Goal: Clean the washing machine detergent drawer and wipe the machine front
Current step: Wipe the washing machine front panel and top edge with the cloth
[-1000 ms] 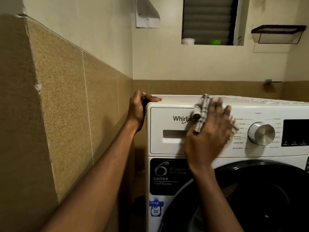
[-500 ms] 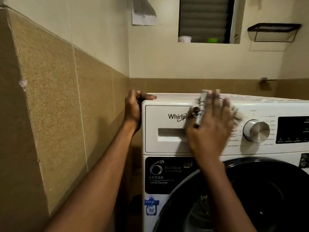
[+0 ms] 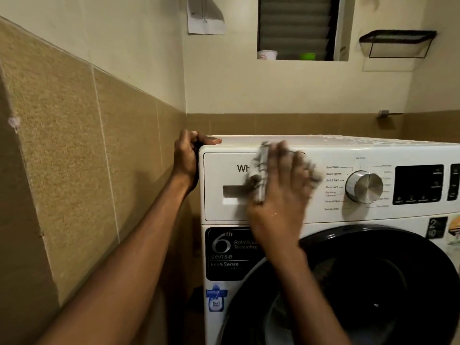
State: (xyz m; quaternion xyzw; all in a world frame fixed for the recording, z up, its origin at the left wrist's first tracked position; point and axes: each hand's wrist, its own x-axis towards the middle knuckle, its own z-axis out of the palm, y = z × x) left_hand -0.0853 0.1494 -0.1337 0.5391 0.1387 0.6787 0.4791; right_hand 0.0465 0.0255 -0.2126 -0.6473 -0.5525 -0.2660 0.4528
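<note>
Centre of the frame, head view: a person's right hand (image 3: 278,195), fingers spread flat, pressed a checked cloth (image 3: 260,175) against the closed detergent drawer (image 3: 221,170) of the washing machine (image 3: 331,148), having slid left from the program dial (image 3: 364,186) within the past second. The left hand (image 3: 185,160) still gripped the machine's top-left corner. The front wipe appeared well under way, the drawer seemingly yet to be opened

We saw glossy white plastic on the washing machine (image 3: 323,219), brushed metal on its dial (image 3: 365,187), a fabric cloth (image 3: 261,170), and rough matt wall tiles (image 3: 62,150) at nine o'clock.
</note>
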